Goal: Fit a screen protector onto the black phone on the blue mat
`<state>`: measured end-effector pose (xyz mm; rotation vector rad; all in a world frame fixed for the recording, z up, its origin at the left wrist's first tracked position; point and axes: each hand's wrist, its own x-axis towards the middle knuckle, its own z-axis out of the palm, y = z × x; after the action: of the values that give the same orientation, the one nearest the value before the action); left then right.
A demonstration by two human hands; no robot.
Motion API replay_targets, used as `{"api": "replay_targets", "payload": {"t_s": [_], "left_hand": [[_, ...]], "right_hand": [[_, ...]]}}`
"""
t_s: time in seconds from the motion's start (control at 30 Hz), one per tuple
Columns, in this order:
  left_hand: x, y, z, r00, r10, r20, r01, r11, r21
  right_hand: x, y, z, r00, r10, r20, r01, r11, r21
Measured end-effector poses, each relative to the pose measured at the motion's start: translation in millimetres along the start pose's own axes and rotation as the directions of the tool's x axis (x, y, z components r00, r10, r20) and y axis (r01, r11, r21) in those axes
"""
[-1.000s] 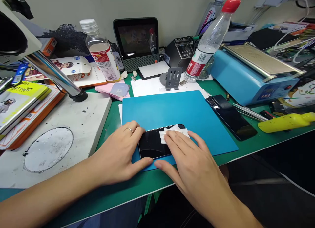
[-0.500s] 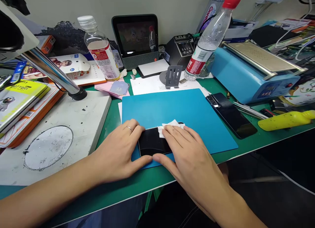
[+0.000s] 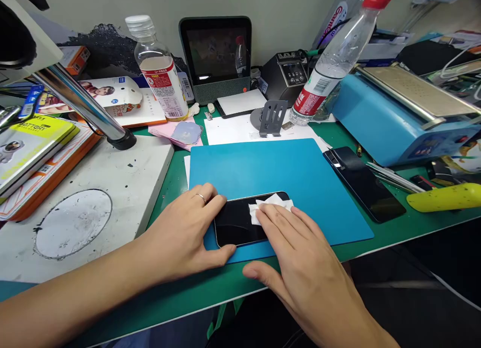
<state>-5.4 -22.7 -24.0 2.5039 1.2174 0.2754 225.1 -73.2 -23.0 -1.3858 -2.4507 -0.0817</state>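
A black phone [image 3: 236, 220] lies screen up on a blue mat [image 3: 270, 172] near the front edge of the green bench. My left hand [image 3: 180, 237], with a ring on one finger, clasps the phone's left end between fingers and thumb. My right hand [image 3: 300, 268] lies flat over the phone's right half, fingers pressing a small white wipe [image 3: 272, 206] onto the glass. The right end of the phone is hidden under the wipe and fingers.
A second black phone [image 3: 363, 182] lies right of the mat, with a yellow tool [image 3: 443, 197] and a blue machine [image 3: 398, 112] beyond. Two bottles [image 3: 161, 82] [image 3: 330, 62], a small screen [image 3: 216, 57], a grey stand [image 3: 274, 118] sit behind. A white slab [image 3: 86, 197] lies left.
My right hand slid the wipe left across the screen, then back right a little. My left hand kept its hold on the phone's left end. The view shifted slightly.
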Motion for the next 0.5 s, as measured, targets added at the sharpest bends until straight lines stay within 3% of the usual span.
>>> {"api": "replay_targets", "payload": {"t_s": [0.27,0.5], "left_hand": [[1.6,1.3,-1.4,1.0,-0.015,0.002,0.015,1.0,0.0],[2.5,1.7,-1.8,1.0,-0.013,0.006,0.013,1.0,-0.012]], "right_hand": [[-1.7,3.7,-3.9,0.996,-0.087,-0.005,0.087,0.996,-0.035],[3.2,9.7,-6.3,0.992,-0.125,0.007,0.125,0.991,0.037]]}}
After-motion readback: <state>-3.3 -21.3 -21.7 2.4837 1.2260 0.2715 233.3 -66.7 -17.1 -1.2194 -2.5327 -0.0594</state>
